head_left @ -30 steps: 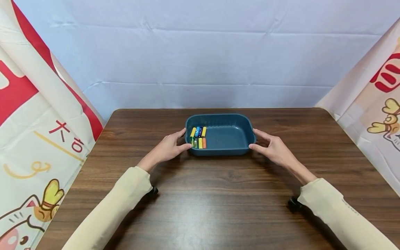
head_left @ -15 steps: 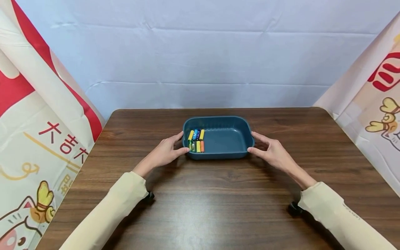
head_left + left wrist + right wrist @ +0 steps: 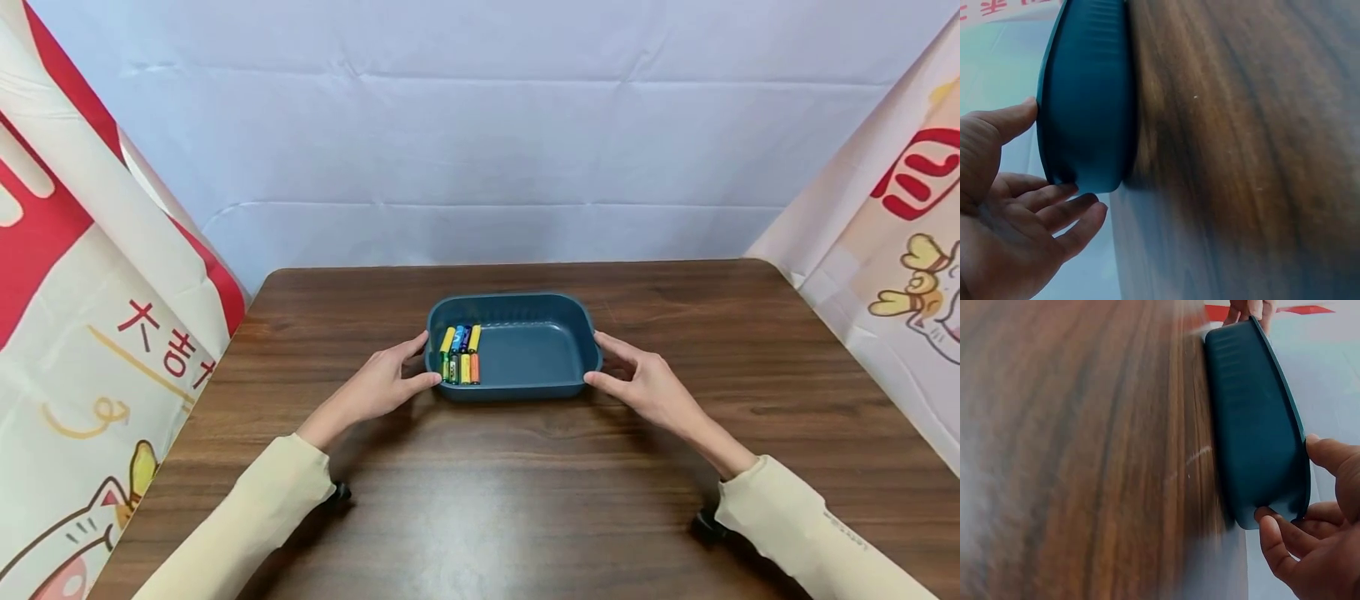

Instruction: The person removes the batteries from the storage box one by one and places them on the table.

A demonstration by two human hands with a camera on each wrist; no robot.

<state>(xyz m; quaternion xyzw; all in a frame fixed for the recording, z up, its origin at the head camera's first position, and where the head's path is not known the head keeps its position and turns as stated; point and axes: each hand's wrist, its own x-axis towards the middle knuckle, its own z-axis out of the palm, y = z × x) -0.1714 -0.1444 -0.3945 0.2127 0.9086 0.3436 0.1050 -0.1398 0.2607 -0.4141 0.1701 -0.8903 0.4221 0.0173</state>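
A dark teal plastic basin with low rounded walls lies toward the back of the table. Inside its left end, several batteries lie side by side in two rows, with yellow, blue, green and orange wrappers. My left hand holds the basin's left end, thumb at the near rim. Its other fingers reach round the end wall of the basin in the left wrist view. At the opposite end my right hand grips likewise, and the right wrist view shows its fingertips against the basin's lower wall.
The brown wood-grain table has rounded far corners. Behind it hangs a pale cloth, with printed cloths at the left and right sides. A black band shows below the right cuff.
Both hands have drawn the basin nearer over the table and a little to the left, with the batteries still inside. The head view has shifted slightly.
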